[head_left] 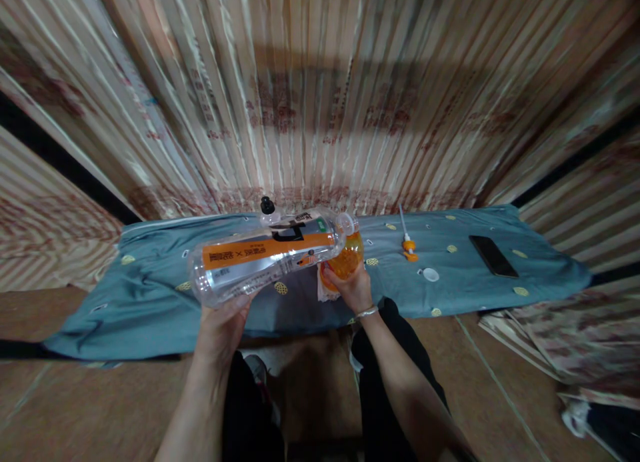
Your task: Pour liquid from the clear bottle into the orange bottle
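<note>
My left hand (223,319) grips the base of a large clear plastic bottle (265,255) with an orange label, tipped on its side with its neck to the right. Its mouth meets a smaller container of orange liquid (347,261), which my right hand (353,285) holds from below over the blue-grey cloth (150,289). A small bottle with a black cap (269,209) stands just behind the big bottle. A bracelet sits on my right wrist.
On the cloth to the right lie an orange pump nozzle with a white tube (407,242), a white cap (431,274) and a black phone (493,255). Stacked wooden boards (320,95) rise behind. More boards (545,345) lie on the floor at right.
</note>
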A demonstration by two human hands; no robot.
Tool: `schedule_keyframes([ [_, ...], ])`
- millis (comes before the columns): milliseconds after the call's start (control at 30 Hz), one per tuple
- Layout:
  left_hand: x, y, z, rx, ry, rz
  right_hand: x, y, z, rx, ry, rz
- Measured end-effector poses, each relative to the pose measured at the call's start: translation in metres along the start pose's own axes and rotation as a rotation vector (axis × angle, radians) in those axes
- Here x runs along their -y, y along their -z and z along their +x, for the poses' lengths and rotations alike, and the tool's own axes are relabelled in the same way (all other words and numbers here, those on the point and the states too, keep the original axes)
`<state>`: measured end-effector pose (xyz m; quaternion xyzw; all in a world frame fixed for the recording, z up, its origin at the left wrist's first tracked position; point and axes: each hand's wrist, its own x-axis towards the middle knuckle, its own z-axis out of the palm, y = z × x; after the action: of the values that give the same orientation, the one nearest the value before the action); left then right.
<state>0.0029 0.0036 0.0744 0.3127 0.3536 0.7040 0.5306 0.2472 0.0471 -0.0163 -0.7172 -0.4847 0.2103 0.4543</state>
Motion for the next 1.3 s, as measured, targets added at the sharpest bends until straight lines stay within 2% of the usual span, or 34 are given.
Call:
schedule_keyframes([
  [367,-0.004,-0.003,-0.002,-0.024,0.018,0.034,-0.001,0.0,0.002,0.002,0.015,-0.004],
  [767,-0.001,-0.002,-0.001,0.003,-0.013,-0.012,0.003,0.001,0.001,-0.004,0.018,-0.027],
  [1300,-0.006,-0.008,-0.003,-0.026,0.01,0.02,0.01,0.004,-0.001,0.036,-0.036,-0.053],
])
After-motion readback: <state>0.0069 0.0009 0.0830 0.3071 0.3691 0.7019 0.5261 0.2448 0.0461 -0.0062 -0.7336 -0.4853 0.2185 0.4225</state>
